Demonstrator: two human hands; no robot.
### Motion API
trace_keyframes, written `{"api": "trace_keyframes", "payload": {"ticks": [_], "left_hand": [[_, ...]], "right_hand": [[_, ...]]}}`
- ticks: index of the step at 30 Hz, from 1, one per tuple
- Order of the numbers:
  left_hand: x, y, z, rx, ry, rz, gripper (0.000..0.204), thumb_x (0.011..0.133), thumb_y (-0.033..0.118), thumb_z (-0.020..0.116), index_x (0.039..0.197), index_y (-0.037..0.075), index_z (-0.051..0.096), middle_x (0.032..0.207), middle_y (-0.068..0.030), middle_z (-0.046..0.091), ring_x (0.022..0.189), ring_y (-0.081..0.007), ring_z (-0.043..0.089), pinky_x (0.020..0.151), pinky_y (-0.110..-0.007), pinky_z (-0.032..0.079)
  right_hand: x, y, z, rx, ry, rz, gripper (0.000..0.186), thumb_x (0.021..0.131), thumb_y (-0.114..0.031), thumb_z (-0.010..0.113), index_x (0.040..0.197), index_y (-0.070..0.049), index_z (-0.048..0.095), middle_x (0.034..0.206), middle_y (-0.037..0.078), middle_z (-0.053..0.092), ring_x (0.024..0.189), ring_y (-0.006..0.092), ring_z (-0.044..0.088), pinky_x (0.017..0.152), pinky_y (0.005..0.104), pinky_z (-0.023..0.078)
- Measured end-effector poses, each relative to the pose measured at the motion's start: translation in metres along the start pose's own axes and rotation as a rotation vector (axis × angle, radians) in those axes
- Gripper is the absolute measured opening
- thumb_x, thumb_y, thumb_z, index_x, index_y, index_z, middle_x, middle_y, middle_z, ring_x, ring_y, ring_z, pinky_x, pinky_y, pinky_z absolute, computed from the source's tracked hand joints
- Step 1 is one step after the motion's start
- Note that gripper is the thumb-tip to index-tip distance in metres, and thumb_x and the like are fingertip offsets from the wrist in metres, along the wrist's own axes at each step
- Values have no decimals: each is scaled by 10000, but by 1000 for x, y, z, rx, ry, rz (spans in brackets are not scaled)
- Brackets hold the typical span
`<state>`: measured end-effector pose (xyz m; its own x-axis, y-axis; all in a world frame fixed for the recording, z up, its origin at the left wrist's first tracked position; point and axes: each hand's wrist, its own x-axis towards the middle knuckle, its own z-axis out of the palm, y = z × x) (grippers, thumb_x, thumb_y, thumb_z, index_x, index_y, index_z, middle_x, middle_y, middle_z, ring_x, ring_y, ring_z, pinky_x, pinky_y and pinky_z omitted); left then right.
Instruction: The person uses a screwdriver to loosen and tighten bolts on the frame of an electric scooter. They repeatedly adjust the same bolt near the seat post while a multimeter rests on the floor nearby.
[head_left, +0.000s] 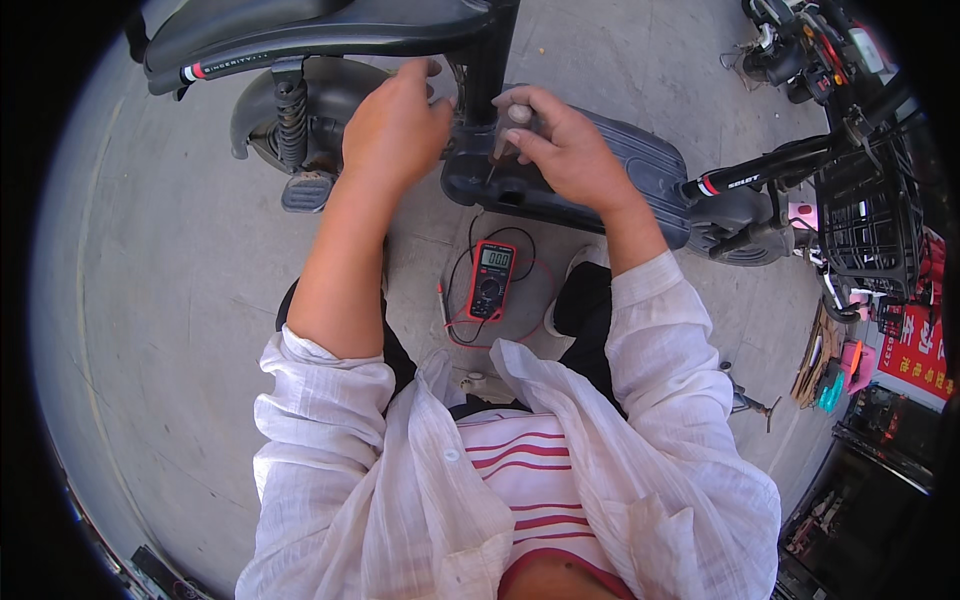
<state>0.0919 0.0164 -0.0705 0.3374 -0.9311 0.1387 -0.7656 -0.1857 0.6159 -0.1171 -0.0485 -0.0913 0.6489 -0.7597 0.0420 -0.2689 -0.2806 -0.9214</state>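
My right hand [575, 150] grips a screwdriver [505, 143] by its clear handle. Its thin shaft points down at the black footboard [640, 165] of an electric scooter, close to the board's near left corner. My left hand [395, 130] is held beside the black seat post [488, 70], its fingers curled; whatever lies inside them is hidden. On the ground between my feet rests a red and black multimeter [491, 280] with a lit display, its test leads [533, 250] looped around it.
The scooter's saddle [340, 35], rear wheel [262, 115] and spring shock absorber [291, 120] are at the upper left. Its front wheel [740, 225] and wire basket [865, 240] stand to the right. Other bikes [790, 50], cardboard [815, 350] and a red sign [915, 350] line the right side.
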Motion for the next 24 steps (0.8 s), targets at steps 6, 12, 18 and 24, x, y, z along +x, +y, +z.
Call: {"api": "trace_keyframes", "payload": {"ticks": [6,12,18,24], "left_hand": [[-1,-5,-7,88,-140,2,363,943,334,690,1203,80,709,1113,-173,752,1097,-379,691,916,-478,539],[-2,0,-11,64,-167,-20,358,949,306,685,1190,44,718,1128,-185,751,1088,-370,701,942,-437,532],[-3,-3,-8,65,-136,24,372,951,372,679,1174,78,721,1084,-177,754,1073,-382,698,900,-482,543],[-3,-2,-8,69,-158,0,399,954,402,668,1175,74,721,1085,-176,755,1070,-385,698,899,-480,544]], "right_hand": [[1,-5,7,-403,180,-43,369,910,-245,764,1178,-41,614,1041,184,694,916,397,676,821,436,539],[-3,-17,11,-362,167,-46,376,889,-258,780,1150,-47,612,997,169,705,934,384,690,800,442,541],[-4,-15,4,-175,73,-48,328,909,-271,760,1095,-43,616,977,171,691,904,379,679,769,449,531],[-1,-11,6,-543,218,-86,310,921,-291,748,1085,-54,634,1019,165,672,887,380,668,778,451,526]]}}
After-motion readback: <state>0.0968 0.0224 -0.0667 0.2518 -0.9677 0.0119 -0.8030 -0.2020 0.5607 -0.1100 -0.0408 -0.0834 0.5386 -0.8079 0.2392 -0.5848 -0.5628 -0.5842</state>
